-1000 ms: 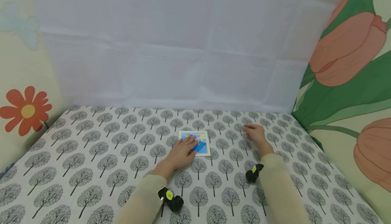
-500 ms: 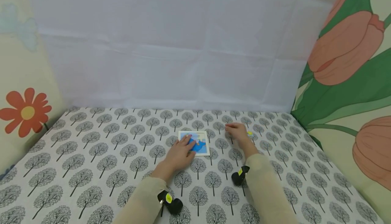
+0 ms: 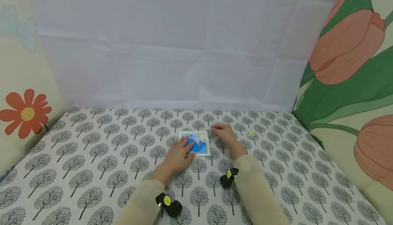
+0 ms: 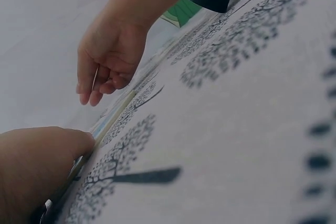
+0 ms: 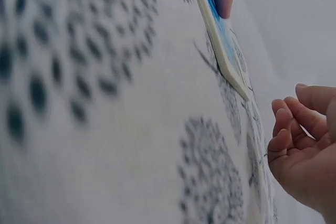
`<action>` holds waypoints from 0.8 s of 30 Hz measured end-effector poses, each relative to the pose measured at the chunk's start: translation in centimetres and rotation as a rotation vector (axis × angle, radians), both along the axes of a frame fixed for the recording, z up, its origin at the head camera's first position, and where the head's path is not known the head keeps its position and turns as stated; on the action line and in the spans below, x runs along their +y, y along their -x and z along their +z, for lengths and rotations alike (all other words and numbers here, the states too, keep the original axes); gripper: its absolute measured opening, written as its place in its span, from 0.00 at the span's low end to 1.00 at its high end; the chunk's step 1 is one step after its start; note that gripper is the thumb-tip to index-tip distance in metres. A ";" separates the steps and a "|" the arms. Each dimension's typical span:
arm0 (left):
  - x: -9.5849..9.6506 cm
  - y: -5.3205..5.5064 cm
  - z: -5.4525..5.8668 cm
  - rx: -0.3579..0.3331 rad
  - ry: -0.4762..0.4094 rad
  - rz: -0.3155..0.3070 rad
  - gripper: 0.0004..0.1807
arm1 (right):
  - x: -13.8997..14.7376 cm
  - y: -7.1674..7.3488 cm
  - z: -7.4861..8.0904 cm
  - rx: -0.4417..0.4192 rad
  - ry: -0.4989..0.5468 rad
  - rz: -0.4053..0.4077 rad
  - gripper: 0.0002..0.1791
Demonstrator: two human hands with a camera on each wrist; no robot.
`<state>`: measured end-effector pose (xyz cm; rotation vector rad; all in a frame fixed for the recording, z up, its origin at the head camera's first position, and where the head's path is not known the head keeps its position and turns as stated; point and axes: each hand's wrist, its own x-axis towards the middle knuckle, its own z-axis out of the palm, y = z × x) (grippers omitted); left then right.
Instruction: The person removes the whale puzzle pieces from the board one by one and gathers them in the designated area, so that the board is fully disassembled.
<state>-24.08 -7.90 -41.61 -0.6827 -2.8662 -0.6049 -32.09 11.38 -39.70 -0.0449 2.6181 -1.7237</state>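
A small framed puzzle board [image 3: 201, 150] lies flat on the table in the head view, with a blue whale picture [image 3: 201, 145] and a pale cream patch near its upper right. My left hand [image 3: 179, 155] rests on the board's left part with its fingers spread over the picture. Just right of the board, my right hand [image 3: 224, 134] hovers with loosely bent fingers. In the right wrist view, nothing shows between the right hand's [image 5: 307, 140] thumb and fingers. A small yellow and light blue piece [image 3: 251, 134] lies on the cloth farther right.
The tablecloth [image 3: 122, 180] is white with dark tree prints. A white sheet [image 3: 159, 64] hangs behind the table, with flower-patterned walls [image 3: 347, 88] on both sides. Each wrist wears a black camera [image 3: 227, 180].
My right hand has moved left, away from the small yellow piece, to the board's right edge. The piece, hidden earlier, now shows on the cloth. My left hand stays on the board, slightly lower.
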 end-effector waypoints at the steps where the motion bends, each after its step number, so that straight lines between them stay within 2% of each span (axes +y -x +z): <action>1: -0.1 0.0 0.0 0.000 0.000 0.000 0.26 | -0.3 0.0 0.0 0.004 -0.011 -0.002 0.12; 7: -0.1 -0.1 -0.3 0.004 -0.004 -0.003 0.26 | -1.8 -0.7 -0.3 -0.026 -0.038 0.002 0.11; 14: 0.0 -0.2 -0.4 0.020 -0.014 -0.003 0.26 | -2.8 -1.0 -0.9 -0.038 0.055 0.043 0.11; 18: 0.0 -0.2 -0.2 0.021 -0.015 -0.005 0.26 | -3.0 -1.1 -1.0 0.018 -0.041 0.063 0.10; 24: -0.1 -0.3 -0.2 0.014 -0.011 -0.008 0.26 | -3.3 -1.6 -1.1 0.050 -0.152 0.096 0.09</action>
